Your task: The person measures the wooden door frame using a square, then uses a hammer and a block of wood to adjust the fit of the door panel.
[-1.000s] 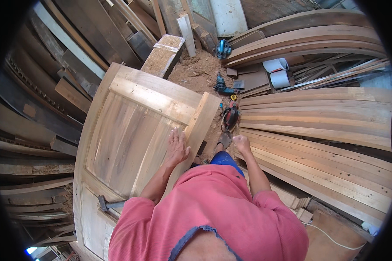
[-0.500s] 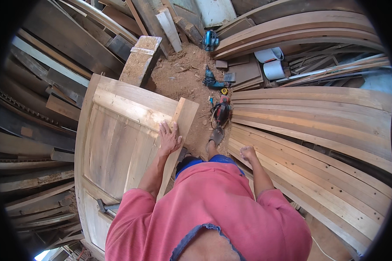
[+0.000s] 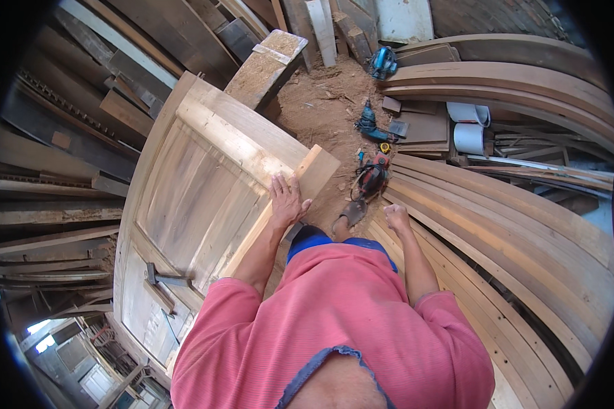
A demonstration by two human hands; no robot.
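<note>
My left hand [image 3: 286,199] lies flat, fingers spread, on the near edge of a large pale wooden door panel [image 3: 198,177] that stands slanted at my left. Its palm presses the side stile close to the panel's corner. My right hand [image 3: 396,217] is closed in a loose fist above the stack of long wooden planks [image 3: 512,232] on my right, and nothing shows in it. Between both hands, on the sawdust floor, a red and black power tool [image 3: 370,183] lies with its cable coiled.
A blue drill [image 3: 370,125] and another blue tool [image 3: 383,63] lie on the dirt floor farther ahead. Two white buckets [image 3: 468,127] sit among curved planks at the right. Dark timber is stacked along the left, and a sawdust-covered block [image 3: 266,61] leans behind the door panel.
My right hand has left the panel's corner and drawn back to the right over the planks. My left hand stays on the panel edge. The view has shifted slightly.
</note>
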